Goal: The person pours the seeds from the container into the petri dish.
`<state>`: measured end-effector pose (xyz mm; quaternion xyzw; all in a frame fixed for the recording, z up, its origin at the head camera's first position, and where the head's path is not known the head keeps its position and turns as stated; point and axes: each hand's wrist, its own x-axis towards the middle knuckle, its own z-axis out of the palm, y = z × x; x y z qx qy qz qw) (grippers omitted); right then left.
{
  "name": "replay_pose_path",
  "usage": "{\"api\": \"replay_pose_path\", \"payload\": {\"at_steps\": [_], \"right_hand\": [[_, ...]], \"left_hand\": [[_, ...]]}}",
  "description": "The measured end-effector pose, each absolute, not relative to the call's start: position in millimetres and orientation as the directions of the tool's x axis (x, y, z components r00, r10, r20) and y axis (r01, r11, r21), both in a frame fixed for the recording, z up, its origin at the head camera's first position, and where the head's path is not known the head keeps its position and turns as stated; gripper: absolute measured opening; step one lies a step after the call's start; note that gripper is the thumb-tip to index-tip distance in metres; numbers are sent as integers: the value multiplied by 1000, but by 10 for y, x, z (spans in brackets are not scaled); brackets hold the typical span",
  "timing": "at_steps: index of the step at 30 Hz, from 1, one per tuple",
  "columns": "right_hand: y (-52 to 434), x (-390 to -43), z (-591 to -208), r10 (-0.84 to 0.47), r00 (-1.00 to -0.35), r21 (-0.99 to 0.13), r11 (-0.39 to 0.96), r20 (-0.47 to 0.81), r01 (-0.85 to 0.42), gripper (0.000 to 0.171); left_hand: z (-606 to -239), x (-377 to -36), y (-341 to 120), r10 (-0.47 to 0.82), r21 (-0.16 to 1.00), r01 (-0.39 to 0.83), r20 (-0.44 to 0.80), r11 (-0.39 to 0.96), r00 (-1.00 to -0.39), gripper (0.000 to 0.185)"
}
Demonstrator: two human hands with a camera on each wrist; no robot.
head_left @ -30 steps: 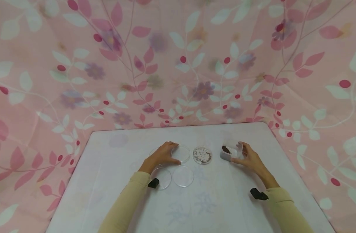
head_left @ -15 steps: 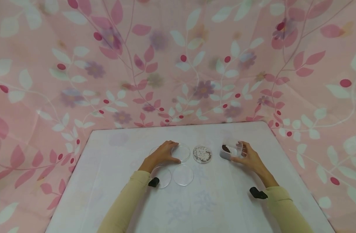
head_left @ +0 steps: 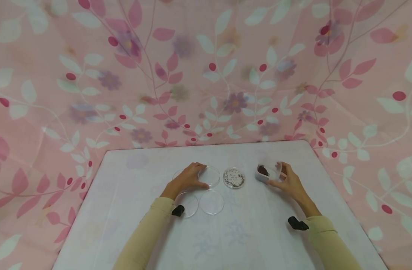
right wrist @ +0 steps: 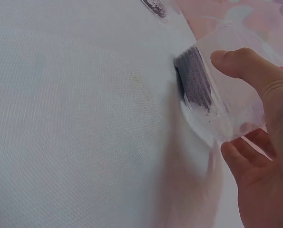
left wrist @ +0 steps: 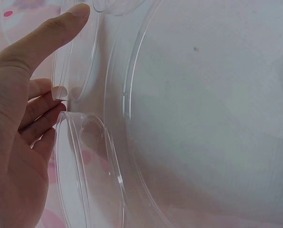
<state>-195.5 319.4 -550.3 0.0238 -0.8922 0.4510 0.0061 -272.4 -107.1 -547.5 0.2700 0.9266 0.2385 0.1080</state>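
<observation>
My left hand lies on a group of empty clear petri dishes, thumb and fingers pinching the rim of one dish. The left wrist view shows that hand with the thumb on the dish rim and another dish under the palm. Two more empty dishes lie near my left wrist. A dish of pale grainy matter sits in the middle. My right hand grips a small clear plastic container holding dark brown powder. In the right wrist view, that hand holds the container tilted against the table.
Everything stands on a white cloth-covered table. A pink floral curtain hangs behind and on both sides. Black wrist cameras sit on both yellow sleeves.
The container in my right hand has shifted slightly up and away and tilted. My left hand has stayed on the dishes.
</observation>
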Motion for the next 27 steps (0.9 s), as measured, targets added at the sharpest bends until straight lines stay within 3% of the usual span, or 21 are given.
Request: {"api": "replay_pose_path", "payload": {"at_steps": [27], "right_hand": [[3064, -2028, -5362, -53, -984, -793, 586, 168, -167, 97]], "left_hand": [[-5445, -2724, -1069, 548, 519, 434, -82, 736, -832, 91]]}}
